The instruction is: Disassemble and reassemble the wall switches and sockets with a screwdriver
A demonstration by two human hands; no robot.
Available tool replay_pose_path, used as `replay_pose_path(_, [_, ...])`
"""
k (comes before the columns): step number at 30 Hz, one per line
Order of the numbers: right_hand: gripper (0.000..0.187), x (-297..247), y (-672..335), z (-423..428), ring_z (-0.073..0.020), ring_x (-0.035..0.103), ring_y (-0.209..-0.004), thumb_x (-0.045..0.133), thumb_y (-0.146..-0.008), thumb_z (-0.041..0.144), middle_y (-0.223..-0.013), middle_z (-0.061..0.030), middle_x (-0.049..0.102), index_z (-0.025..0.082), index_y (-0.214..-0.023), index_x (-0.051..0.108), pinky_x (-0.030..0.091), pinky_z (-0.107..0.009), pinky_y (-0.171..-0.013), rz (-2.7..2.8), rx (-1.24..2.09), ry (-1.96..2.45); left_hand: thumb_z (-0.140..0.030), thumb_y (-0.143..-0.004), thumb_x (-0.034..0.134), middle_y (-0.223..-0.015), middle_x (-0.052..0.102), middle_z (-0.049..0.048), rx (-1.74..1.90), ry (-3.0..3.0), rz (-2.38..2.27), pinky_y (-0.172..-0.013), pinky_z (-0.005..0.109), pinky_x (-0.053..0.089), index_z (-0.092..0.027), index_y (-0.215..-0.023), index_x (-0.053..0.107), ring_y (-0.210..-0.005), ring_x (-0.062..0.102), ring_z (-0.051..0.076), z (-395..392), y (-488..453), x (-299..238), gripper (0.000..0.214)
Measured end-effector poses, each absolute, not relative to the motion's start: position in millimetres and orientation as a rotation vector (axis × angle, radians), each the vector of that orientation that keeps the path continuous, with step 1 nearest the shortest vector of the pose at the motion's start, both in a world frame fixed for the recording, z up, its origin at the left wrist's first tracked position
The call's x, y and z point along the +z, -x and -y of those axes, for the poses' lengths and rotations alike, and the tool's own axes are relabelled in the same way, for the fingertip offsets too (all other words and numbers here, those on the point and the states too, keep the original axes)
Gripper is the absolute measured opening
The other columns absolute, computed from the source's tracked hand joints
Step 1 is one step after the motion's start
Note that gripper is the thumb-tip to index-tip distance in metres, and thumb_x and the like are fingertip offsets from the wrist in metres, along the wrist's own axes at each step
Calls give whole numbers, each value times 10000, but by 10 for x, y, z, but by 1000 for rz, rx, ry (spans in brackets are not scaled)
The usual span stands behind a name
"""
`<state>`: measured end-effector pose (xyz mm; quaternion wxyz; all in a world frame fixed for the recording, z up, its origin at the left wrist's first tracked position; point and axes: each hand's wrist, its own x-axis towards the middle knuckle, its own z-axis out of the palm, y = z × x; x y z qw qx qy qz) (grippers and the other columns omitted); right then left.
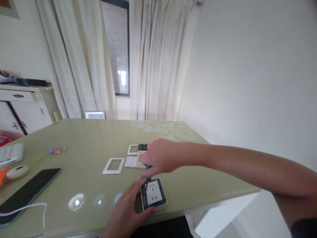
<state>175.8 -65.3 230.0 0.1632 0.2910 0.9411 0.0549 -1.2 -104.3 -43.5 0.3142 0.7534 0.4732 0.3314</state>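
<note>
A wall socket (154,192) with a white face and dark surround sits in a white box near the table's front edge. My left hand (130,205) grips this socket from its left side, thumb at the near edge and fingers at the far left corner. Above it, my right hand (158,157) is closed around the green handle of a screwdriver (148,173). The screwdriver points down, its shaft at the socket's far left part. Whether the tip sits in a screw is too small to tell.
Beyond the socket lie a white frame (114,166), a white plate (130,162) and another frame with a dark part (143,147). On the left are a phone (29,191), a white cable (45,215), a white oval object (17,172) and small colourful pieces (57,150).
</note>
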Motion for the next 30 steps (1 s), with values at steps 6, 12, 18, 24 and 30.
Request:
replay_pose_path(6, [353, 2291, -1868, 573, -222, 702, -942, 795, -996, 482, -1181, -81, 793, 219, -1221, 723, 351, -288, -659, -2765, -95, -785, -470, -823, 875, -1504, 721, 109, 934, -2031, -1207, -1116, 498, 610, -323, -1509, 643, -1323, 724, 393, 982, 37, -589, 740])
replay_pose_path(12, [333, 2246, -1756, 617, -248, 721, -897, 653, -1083, 511, -1035, -96, 818, 201, -1109, 773, 283, -322, -595, -2704, 206, -697, -521, -753, 897, -1459, 758, 96, 888, -2093, -1244, -1066, 488, 648, -345, -1453, 700, -1276, 753, 418, 914, 53, -605, 749])
replay_pose_path(18, [612, 2164, -1861, 597, -248, 710, -741, 546, -1044, 757, -840, -98, 810, 212, -981, 817, 260, -322, -576, -2722, 223, -901, -557, -731, 907, -1508, 731, 134, 827, -2113, -1201, -1120, 495, 627, -309, -1523, 660, -1339, 729, 431, 800, 86, -716, 866])
replay_pose_path(24, [325, 1929, -2621, 523, -226, 722, -848, 785, -964, 577, -894, -25, 809, 253, -975, 805, 461, -337, -799, -3185, -493, -1666, -508, -761, 928, -1534, 698, 142, 922, -2082, -1199, -1168, 454, 579, -285, -1555, 642, -1380, 694, 391, 751, 51, -937, 873])
replay_pose_path(30, [754, 560, -2917, 385, -318, 742, -940, 519, -924, 874, -1031, -133, 817, 209, -1131, 808, 581, -433, -850, -3087, -917, -2570, -321, -877, 854, -1629, 641, 114, 650, -2293, -1267, -1272, 431, 477, -320, -1601, 631, -1512, 595, 346, 528, -130, -782, 758])
